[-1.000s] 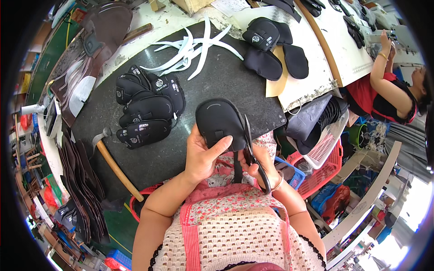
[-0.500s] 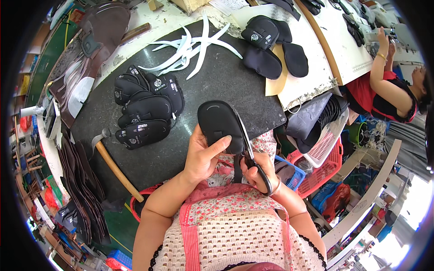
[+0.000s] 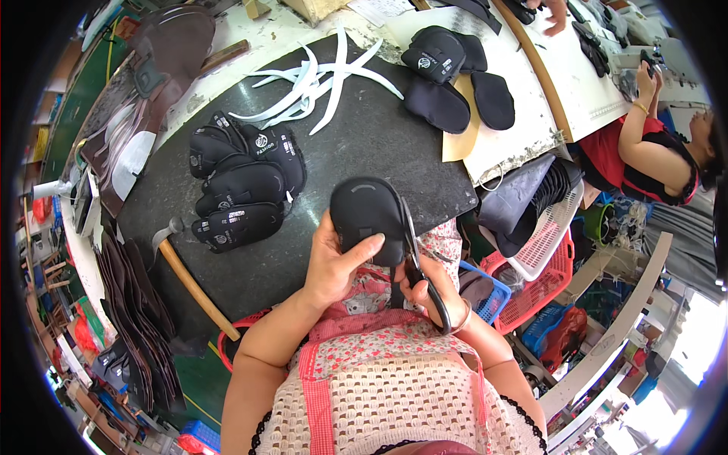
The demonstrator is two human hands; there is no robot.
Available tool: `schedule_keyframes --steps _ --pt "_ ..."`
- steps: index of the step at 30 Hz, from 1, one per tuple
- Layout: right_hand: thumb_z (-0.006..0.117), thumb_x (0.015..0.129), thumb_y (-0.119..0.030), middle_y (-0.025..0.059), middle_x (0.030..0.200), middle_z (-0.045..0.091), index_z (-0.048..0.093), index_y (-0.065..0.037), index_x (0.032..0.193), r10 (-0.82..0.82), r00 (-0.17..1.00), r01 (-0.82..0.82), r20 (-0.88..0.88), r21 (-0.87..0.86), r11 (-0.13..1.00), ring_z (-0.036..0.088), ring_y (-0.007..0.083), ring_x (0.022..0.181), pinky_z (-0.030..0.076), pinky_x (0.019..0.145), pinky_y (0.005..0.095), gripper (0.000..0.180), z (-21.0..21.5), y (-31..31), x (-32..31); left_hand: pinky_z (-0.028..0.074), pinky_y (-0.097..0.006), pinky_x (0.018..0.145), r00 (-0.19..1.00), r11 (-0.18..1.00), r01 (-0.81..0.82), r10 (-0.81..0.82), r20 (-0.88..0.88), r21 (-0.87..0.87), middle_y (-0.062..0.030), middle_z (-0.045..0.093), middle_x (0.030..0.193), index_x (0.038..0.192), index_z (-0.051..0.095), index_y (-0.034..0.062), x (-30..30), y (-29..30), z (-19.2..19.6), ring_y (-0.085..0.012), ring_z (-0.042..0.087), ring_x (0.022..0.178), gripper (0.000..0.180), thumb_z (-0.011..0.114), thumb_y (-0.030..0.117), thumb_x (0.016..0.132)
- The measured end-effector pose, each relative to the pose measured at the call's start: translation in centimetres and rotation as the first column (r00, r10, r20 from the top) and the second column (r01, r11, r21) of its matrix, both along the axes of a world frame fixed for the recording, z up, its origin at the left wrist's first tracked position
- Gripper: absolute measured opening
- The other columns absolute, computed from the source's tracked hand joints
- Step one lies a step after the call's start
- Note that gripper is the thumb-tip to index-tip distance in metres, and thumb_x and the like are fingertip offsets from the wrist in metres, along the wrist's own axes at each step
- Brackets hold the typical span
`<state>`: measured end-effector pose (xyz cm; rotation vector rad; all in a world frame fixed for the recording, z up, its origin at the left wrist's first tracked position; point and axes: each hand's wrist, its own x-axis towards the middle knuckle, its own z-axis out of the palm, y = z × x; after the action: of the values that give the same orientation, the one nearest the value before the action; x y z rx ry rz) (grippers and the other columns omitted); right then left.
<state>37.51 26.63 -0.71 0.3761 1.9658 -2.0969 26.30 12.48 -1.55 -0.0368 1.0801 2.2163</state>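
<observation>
My left hand (image 3: 332, 262) grips a black padded, rounded piece (image 3: 366, 208), thumb on its face near the lower end and fingers behind it. In my right hand (image 3: 436, 284) is a pair of scissors (image 3: 415, 265) with black handles, fingers closed round them. The scissor blades run up along the right edge of the padded piece; whether they touch it I cannot tell. On the dark worktop to the left lies a pile of similar black padded pieces (image 3: 243, 182). Curved pale strips (image 3: 309, 89) lie in a heap beyond.
A wooden-handled hammer (image 3: 193, 284) lies at the worktop's left. More black pads (image 3: 437, 106) sit at the far right, beside red (image 3: 557, 273) and blue baskets (image 3: 494, 303). A co-worker (image 3: 641, 148) works at the right; another person's hand (image 3: 556, 15) shows at the top.
The padded piece, the scissors and my hands have shifted slightly lower. Another person's hand has come into view at the upper right, and the co-worker's hands have lowered.
</observation>
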Motion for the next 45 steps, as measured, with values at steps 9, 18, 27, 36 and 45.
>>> schedule_keyframes --steps 9,18,27,36,45 --pt "0.044 0.081 -0.067 0.0034 0.077 0.047 0.051 0.002 0.093 -0.089 0.996 0.088 0.0 -0.135 0.987 0.042 0.0107 0.067 0.036 0.059 0.0246 0.07 0.0 -1.2 0.0 0.048 -0.031 0.084 0.977 0.985 0.044 -0.078 0.199 0.168 -0.0077 0.059 0.106 0.115 0.05 0.0045 1.0 -0.5 -1.2 -0.016 0.058 0.097 0.038 0.057 -0.008 0.08" --pt "0.044 0.081 -0.066 0.0016 0.078 0.044 0.049 0.001 0.098 -0.049 0.997 0.059 0.06 -0.181 0.982 0.04 0.0093 0.069 0.035 0.059 0.0236 0.069 0.7 -0.7 0.5 0.046 -0.031 0.086 0.986 0.98 0.129 -0.144 0.087 0.152 -0.0067 0.06 0.104 0.11 0.055 0.0042 1.2 -0.4 -1.9 -0.0152 0.058 0.097 0.033 0.059 -0.007 0.079" --pt "0.048 0.082 -0.062 0.0012 0.064 0.043 0.052 0.001 0.083 0.011 0.999 -0.007 0.033 -0.113 0.994 0.039 0.0098 0.058 0.034 0.052 0.0246 0.063 1.0 0.4 0.5 0.046 -0.031 0.087 0.983 0.973 0.143 -0.16 0.084 0.179 -0.0068 0.06 0.105 0.112 0.053 0.0032 1.5 -0.5 -1.7 -0.0153 0.058 0.097 0.036 0.061 -0.007 0.078" --pt "0.047 0.083 -0.062 0.0033 0.061 0.045 0.051 0.0 0.076 -0.075 0.997 0.075 -0.018 0.0 0.997 0.043 0.013 0.055 0.034 0.049 0.0274 0.063 0.8 0.1 0.7 0.045 -0.029 0.086 0.946 0.947 0.317 -0.319 0.048 0.046 -0.0063 0.059 0.105 0.114 0.051 0.0023 1.9 -0.6 -1.9 -0.0135 0.057 0.097 0.037 0.062 -0.003 0.079" --pt "0.051 0.084 -0.053 0.0031 0.055 0.044 0.05 -0.001 0.071 -0.093 0.992 0.097 -0.081 0.049 0.994 0.043 0.0137 0.048 0.033 0.046 0.0282 0.054 0.0 0.3 2.6 0.045 -0.029 0.087 0.953 0.952 0.303 -0.303 -0.004 -0.045 -0.0061 0.057 0.108 0.118 0.045 0.0018 1.6 -0.8 -1.0 -0.0123 0.055 0.098 0.049 0.066 -0.003 0.075"
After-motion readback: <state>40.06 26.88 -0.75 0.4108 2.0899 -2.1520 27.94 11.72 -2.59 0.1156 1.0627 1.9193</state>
